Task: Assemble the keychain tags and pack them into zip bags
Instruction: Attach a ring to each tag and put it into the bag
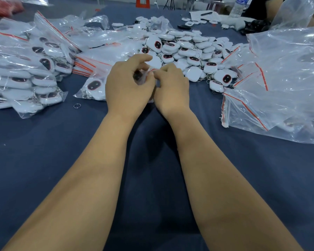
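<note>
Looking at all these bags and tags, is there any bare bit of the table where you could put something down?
Yes: the near blue cloth on both sides of the forearms is bare, apart from a loose ring. A small gap lies between the left hand and the packed bags. Further back it is crowded: loose tags in the middle, empty zip bags on the right.

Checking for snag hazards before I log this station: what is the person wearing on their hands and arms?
Nothing visible. The left hand and right hand are bare, with no gloves, rings, watch or bracelets. Both forearms are uncovered to the frame's bottom edge; no sleeve shows.
</note>
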